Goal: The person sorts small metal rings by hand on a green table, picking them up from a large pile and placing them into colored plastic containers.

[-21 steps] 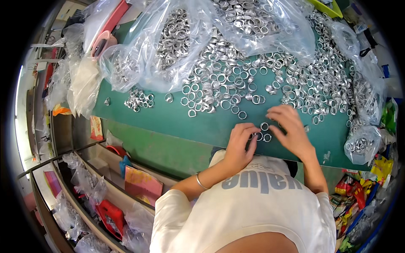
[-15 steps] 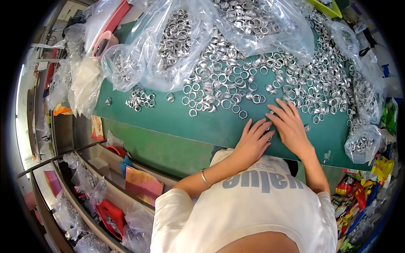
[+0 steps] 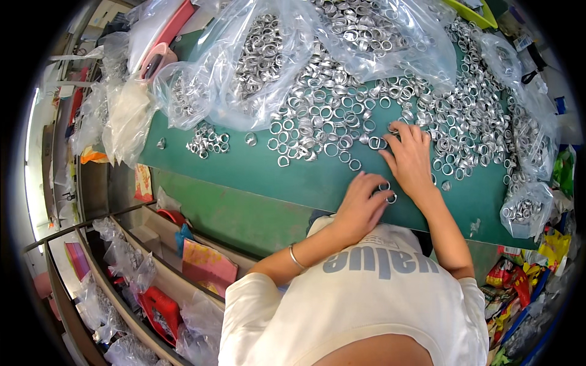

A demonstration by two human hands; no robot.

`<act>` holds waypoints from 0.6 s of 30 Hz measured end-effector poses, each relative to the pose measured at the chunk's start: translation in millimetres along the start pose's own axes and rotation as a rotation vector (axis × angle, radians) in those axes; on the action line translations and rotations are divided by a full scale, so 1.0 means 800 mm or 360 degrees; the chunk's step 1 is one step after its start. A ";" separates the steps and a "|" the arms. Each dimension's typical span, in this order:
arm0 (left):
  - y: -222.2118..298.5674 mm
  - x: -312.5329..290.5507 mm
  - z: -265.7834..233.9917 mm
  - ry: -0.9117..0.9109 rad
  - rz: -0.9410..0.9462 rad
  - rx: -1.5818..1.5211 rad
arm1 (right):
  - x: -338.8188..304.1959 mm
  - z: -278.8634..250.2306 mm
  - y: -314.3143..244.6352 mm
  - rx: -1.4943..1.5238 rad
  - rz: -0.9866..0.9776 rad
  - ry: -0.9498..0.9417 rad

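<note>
My left hand [image 3: 362, 201] rests near the front edge of the green tabletop [image 3: 244, 165], its fingers curled around two silver rings [image 3: 391, 198] that show at the fingertips. Farther forward, my right hand [image 3: 411, 157] reaches to the near edge of the loose ring pile [image 3: 464, 122]. Its thumb and fingers are apart, the fingertips bent down at some rings; whether they touch one is hard to see. A pair of rings [image 3: 376, 143] lies just left of the right hand. A single ring [image 3: 446, 185] sits to its right.
Clear plastic bags full of rings [image 3: 259, 61] lie across the far side. A small ring cluster [image 3: 207, 141] is at the left. One more bag [image 3: 525, 207] stands by the right edge. Below left is a compartmented shelf [image 3: 152, 262] with bags and a red container [image 3: 160, 314].
My right hand has moved forward and slightly left, away from the left hand, to the pile's edge. My left hand has curled its fingers, and rings now show at its fingertips.
</note>
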State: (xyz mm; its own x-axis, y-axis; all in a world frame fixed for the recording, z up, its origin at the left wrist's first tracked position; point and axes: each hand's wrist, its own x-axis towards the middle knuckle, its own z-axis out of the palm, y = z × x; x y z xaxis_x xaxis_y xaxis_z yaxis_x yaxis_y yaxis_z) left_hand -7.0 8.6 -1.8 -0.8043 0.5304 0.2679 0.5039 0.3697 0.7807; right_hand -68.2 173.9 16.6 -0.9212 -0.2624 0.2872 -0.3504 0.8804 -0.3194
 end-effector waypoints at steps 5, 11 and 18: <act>-0.016 -0.004 -0.030 0.0440 -0.0509 0.0483 | -0.020 -0.030 0.001 -0.0136 0.0129 -0.0046; -0.020 0.007 -0.034 0.0313 -0.0584 0.0625 | -0.024 -0.016 -0.017 0.0285 -0.0123 -0.0213; -0.009 -0.014 -0.050 0.0304 -0.0622 0.0510 | -0.011 -0.008 -0.018 0.0849 0.0038 -0.0461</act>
State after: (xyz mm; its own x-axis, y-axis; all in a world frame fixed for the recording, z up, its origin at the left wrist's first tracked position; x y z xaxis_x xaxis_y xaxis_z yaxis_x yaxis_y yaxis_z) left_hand -13.9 -30.3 12.3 -0.9790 0.1695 0.1131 0.2023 0.7420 0.6392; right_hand -54.4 166.0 24.2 -0.9121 -0.4079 0.0406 -0.2963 0.5876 -0.7529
